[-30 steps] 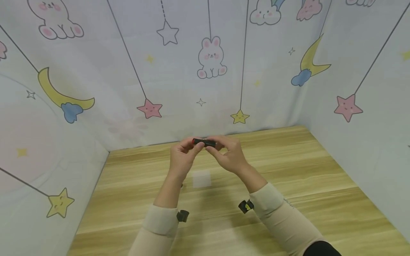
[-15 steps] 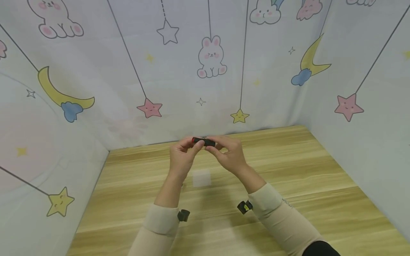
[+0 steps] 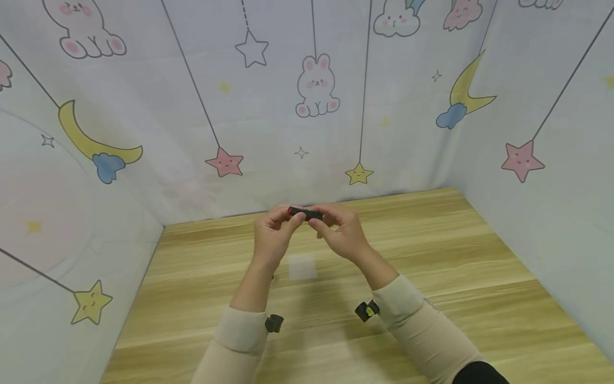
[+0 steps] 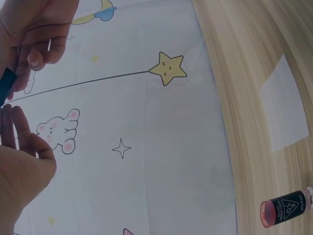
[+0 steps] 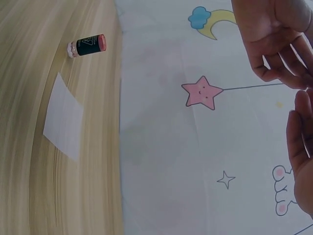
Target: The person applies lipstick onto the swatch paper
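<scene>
Both hands are raised near the back of the table, with a short black tube (image 3: 314, 214) between them that has a red left end. My left hand (image 3: 269, 237) pinches it from the left, thumb in front across its middle. From the right, my right hand (image 3: 346, 233) holds the other end between thumb and fingers. The tube lies nearly level, its right end a little lower. Only a dark piece of the tube (image 4: 7, 82) shows in the left wrist view, at the left edge. In the right wrist view the fingertips meet at the right edge, and the tube is hidden.
A white square of paper (image 3: 302, 268) lies on the wood-grain table (image 3: 431, 256) below the hands. Near it lies a small bottle with a black label and reddish end (image 4: 283, 209), mostly behind the left forearm in the head view. Printed cloth walls (image 3: 268, 117) enclose the table.
The right hand's fingers shift slightly at the tube's end, and a lower fingertip now shows beneath the thumb. The tube and the left hand stay nearly in place.
</scene>
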Available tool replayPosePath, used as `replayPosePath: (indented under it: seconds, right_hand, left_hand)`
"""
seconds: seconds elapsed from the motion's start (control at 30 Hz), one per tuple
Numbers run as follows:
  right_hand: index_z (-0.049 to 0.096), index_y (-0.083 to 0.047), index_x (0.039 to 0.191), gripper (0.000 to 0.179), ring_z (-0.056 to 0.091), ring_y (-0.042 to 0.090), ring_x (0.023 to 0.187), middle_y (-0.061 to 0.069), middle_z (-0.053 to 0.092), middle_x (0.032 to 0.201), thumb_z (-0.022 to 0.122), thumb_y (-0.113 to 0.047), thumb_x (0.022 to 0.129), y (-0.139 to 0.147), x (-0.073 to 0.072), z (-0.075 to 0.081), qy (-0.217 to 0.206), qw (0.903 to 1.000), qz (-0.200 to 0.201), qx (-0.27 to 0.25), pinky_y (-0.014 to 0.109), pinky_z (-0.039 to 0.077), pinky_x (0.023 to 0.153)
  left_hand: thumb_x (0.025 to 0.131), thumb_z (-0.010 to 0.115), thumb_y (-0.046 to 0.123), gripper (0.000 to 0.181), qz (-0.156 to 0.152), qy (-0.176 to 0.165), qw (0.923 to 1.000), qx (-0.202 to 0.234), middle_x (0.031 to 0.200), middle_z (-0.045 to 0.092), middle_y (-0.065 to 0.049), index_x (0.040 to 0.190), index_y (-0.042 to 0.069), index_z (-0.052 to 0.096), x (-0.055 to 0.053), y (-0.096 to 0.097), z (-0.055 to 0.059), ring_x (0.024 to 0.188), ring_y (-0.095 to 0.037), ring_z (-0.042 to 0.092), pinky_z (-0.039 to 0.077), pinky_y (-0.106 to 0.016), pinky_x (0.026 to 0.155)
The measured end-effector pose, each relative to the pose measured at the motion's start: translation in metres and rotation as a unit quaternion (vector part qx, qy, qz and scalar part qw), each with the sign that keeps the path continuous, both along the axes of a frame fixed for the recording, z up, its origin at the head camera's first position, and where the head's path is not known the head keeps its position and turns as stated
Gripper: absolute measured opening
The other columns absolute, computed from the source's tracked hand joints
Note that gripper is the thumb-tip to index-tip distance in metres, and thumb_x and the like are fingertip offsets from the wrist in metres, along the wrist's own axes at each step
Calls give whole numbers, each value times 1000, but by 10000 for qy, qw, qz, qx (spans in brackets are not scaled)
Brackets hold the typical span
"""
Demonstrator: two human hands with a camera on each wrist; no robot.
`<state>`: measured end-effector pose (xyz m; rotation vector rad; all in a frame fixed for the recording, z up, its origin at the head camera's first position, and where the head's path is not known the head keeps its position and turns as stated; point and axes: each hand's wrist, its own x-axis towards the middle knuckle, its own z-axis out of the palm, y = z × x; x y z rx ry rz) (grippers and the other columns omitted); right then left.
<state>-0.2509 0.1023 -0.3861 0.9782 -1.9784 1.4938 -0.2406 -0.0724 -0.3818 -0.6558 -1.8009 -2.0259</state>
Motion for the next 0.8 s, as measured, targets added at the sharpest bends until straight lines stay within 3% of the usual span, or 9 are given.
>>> replayPosePath:
  seconds: [0.13, 0.23, 0.4, 0.6, 0.8]
  right_hand:
    - [69, 10, 108, 17, 60, 35, 54, 18, 68, 77, 64, 13, 92, 2, -1, -2, -774, 9962, 363, -136, 27, 50, 59]
    - [70, 8, 110, 16, 60, 33, 56, 20, 69, 84, 60, 8, 97, 4, -2, -3, -1109, 9914, 631, -275, 27, 52, 64]
    - [69, 8, 111, 20, 60, 26, 58, 20, 66, 84, 58, -6, 103, 7, -4, -5, -1344, 9856, 929, -429, 29, 53, 66]
    - [68, 9, 107, 34, 59, 18, 59, 5, 63, 77, 58, -23, 105, 8, -4, -5, -1513, 9804, 1146, -520, 31, 51, 73]
    - [67, 12, 103, 42, 57, 16, 58, 0, 60, 73, 56, -29, 105, 8, -5, -5, -1727, 9740, 1355, -567, 31, 51, 76]
  left_hand:
    - [90, 76, 13, 24, -11, 114, 9999, -41, 91, 71, 5, 93, -10, 72, -1, -1, -1, 87, -13, 57, 45, -28, 84]
    - [90, 77, 18, 30, -19, 186, 9998, -89, 91, 71, 3, 94, -12, 71, -1, -1, -1, 87, -13, 57, 44, -29, 82]
    - [90, 77, 14, 26, -37, 225, 9996, -184, 92, 72, 5, 95, -11, 71, -2, -1, -1, 88, -13, 57, 44, -29, 82]
    - [91, 72, -1, 11, -60, 270, 9990, -337, 94, 71, 11, 96, -11, 71, -1, -1, 0, 91, -14, 58, 44, -31, 84]
    - [90, 73, -1, 11, -79, 323, 9990, -313, 94, 72, 10, 95, -11, 71, -2, -1, 0, 93, -14, 59, 44, -27, 83]
